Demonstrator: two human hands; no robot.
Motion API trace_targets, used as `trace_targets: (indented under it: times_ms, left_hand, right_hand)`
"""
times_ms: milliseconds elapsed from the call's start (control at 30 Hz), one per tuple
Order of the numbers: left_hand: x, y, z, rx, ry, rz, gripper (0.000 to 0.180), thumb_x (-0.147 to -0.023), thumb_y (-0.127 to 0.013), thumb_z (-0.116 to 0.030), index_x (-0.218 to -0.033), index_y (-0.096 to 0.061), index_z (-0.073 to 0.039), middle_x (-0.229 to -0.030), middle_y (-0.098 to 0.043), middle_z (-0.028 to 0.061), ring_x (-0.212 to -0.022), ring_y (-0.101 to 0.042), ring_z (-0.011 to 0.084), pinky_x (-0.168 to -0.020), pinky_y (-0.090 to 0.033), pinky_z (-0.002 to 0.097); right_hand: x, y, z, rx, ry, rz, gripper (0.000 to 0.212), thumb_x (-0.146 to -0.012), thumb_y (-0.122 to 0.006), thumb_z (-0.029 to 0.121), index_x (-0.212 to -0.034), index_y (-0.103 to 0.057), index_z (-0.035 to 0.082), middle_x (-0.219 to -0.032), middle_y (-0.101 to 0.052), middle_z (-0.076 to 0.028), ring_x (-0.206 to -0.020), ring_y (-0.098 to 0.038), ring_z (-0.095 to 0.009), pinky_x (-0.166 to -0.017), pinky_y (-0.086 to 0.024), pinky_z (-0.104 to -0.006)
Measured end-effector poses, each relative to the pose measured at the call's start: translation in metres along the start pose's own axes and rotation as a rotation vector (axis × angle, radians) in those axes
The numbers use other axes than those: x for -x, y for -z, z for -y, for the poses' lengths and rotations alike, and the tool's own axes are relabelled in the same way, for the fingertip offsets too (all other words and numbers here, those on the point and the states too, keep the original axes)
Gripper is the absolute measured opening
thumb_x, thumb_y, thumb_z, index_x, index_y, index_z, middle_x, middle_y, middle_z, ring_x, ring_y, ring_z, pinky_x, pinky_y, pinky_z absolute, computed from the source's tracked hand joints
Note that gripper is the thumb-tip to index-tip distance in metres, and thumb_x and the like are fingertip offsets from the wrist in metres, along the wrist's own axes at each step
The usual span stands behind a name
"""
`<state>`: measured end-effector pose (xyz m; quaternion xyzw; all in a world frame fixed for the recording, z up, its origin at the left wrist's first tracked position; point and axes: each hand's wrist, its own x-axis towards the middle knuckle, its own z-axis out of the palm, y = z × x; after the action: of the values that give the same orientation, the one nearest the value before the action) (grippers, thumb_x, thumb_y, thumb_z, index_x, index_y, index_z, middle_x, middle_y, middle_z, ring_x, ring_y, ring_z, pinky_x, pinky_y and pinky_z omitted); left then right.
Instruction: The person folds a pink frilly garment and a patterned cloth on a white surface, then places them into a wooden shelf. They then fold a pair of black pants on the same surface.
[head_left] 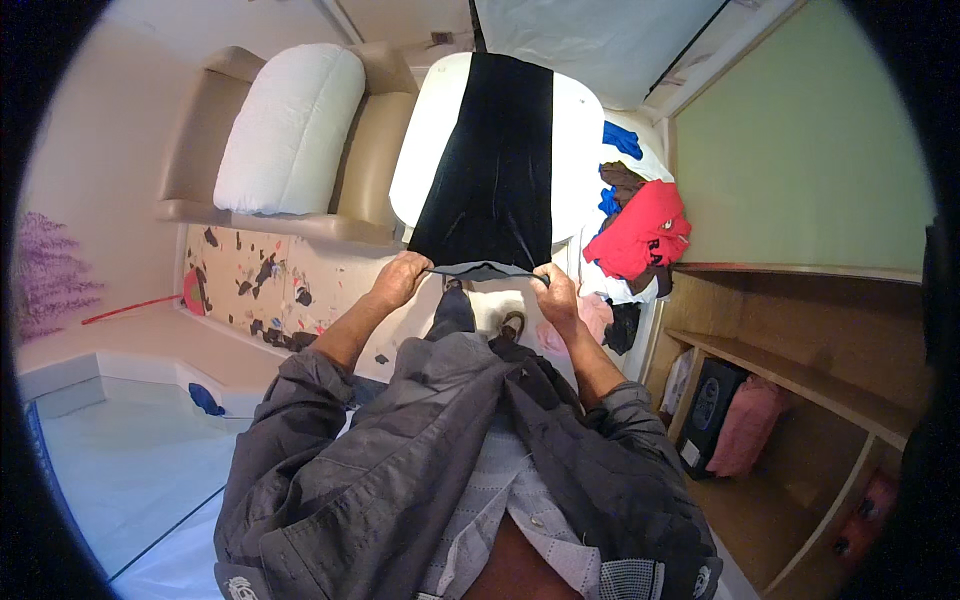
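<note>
A long black garment [497, 160] with a soft sheen lies stretched flat down the middle of a white round-cornered table [430, 145]. Its near end, which looks like a waistband, hangs past the table's front edge and is pulled straight between my hands. My left hand [402, 278] is closed on the left corner of that end. At the right corner, my right hand [557, 297] pinches the same edge. A greyish inner side shows along the edge between them. Whether it is trousers or a skirt I cannot tell.
Right of the table lies a pile of clothes with a red garment [645, 232] on top. A tan armchair [375, 150] with a white cushion [290, 130] stands left. Wooden shelves [800, 380] holding a black box [712, 405] are at right. Dark scraps [265, 270] litter the floor.
</note>
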<state>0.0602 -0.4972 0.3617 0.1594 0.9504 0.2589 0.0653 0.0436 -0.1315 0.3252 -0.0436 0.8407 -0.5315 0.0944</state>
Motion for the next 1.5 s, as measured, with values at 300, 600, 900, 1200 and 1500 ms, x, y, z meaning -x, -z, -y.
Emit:
trace_targets:
  times_ms: [300,600,900,1200,1500]
  left_hand:
    - [-0.013,-0.018,0.031,-0.043,-0.014,0.092,0.011,-0.093,-0.067,-0.013,-0.100,-0.069,-0.005,-0.097,-0.069,0.0159,-0.099,-0.065,0.0381,-0.088,-0.054,0.0478]
    - [-0.051,-0.055,0.093,0.050,-0.015,0.462,0.023,-0.090,-0.066,-0.022,-0.110,-0.072,-0.012,-0.104,-0.070,0.0140,-0.104,-0.066,0.0368,-0.092,-0.054,0.0484]
    - [-0.110,-0.062,0.123,0.080,-0.070,0.880,0.033,-0.093,-0.065,-0.026,-0.121,-0.071,-0.009,-0.119,-0.071,0.0147,-0.114,-0.066,0.0399,-0.094,-0.055,0.0489]
    - [-0.267,-0.067,0.198,0.375,0.605,-0.200,0.062,-0.090,-0.080,-0.029,-0.136,-0.056,0.004,-0.108,-0.071,0.0240,-0.100,-0.070,0.0354,-0.090,-0.057,0.0431]
    - [-0.335,-0.079,0.154,1.147,0.961,-0.069,0.027,-0.092,-0.079,-0.019,-0.104,-0.069,0.003,-0.086,-0.071,0.0062,-0.068,-0.063,0.0144,-0.063,-0.054,0.0317]
  right_hand:
    - [-0.017,-0.026,-0.018,0.200,-0.176,0.078,0.030,-0.082,-0.082,0.017,-0.101,-0.065,0.001,-0.097,-0.072,-0.021,-0.090,-0.070,-0.040,-0.080,-0.056,-0.0451]
    - [-0.047,-0.060,-0.060,0.203,-0.585,0.232,0.027,-0.085,-0.082,0.023,-0.095,-0.065,0.004,-0.090,-0.072,-0.015,-0.087,-0.070,-0.030,-0.082,-0.054,-0.0410]
    - [-0.156,-0.055,-0.048,0.425,-0.476,0.123,0.022,-0.091,-0.070,0.020,-0.104,-0.061,0.006,-0.100,-0.071,-0.024,-0.100,-0.069,-0.042,-0.087,-0.053,-0.0502]
    - [-0.325,-0.051,-0.061,0.445,-0.301,-0.380,0.062,-0.084,-0.081,0.027,-0.130,-0.055,-0.004,-0.121,-0.063,-0.027,-0.116,-0.060,-0.046,-0.101,-0.048,-0.0510]
    - [-0.336,-0.062,-0.075,0.035,-0.694,-0.101,0.058,-0.083,-0.085,0.031,-0.123,-0.067,-0.006,-0.119,-0.071,-0.023,-0.109,-0.069,-0.034,-0.094,-0.054,-0.0423]
